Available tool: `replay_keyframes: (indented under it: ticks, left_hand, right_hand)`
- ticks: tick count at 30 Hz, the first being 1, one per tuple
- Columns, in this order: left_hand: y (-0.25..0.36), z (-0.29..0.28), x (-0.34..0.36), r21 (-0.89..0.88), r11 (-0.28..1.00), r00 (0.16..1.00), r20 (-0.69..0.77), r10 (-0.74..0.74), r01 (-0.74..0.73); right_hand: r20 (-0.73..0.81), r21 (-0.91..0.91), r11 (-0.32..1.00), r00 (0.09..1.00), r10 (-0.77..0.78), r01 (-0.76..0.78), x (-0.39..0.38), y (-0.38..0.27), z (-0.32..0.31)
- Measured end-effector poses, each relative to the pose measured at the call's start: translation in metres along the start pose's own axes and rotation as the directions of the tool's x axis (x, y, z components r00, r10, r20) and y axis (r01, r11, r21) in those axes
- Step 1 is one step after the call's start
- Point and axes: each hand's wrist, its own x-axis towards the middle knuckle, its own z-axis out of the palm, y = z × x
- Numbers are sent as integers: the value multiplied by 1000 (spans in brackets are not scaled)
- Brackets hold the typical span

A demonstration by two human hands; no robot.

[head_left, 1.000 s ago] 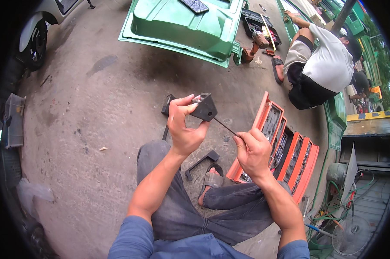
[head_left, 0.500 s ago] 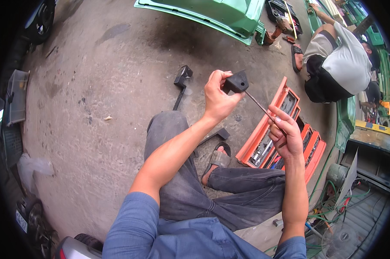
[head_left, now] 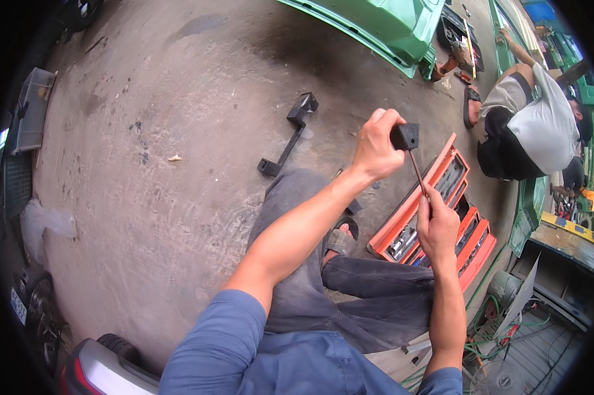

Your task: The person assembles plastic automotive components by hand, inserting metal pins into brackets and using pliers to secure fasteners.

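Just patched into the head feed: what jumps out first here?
At centre, the left hand grips a small black block while the right hand holds a thin rod running into it. Below right lies an open orange tool case on the concrete floor; a long black bracket lies beyond the knee.

Stained grey concrete floor [head_left: 165,171] lay in daylight, green sheet-metal body panel [head_left: 389,26] stood at top, open orange plastic tool case [head_left: 442,217] sat right, black metal bracket [head_left: 289,135] lay centre.
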Motion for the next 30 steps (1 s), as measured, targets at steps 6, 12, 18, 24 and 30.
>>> replay_keyframes:
  ticks: [6,12,18,24,30]
  left_hand:
    - [20,9,-1,-124,988,992,73,103,-93]
    - [16,11,1,-151,986,995,56,81,-71]
    - [17,18,1,-55,998,999,-38,34,-37]
    - [-1,13,6,-85,996,995,-97,31,-39]
    - [2,9,7,-105,994,999,23,-23,25]
  right_hand:
    - [695,716,179,712,-101,-674,-1,38,-9]
    - [505,648,592,852,136,-479,-4,52,-4]
    - [69,325,877,933,352,-355,-2,29,-3]
    - [560,822,-320,773,298,-471,6,43,-18]
    - [-143,566,822,974,174,-64,-2,24,-9]
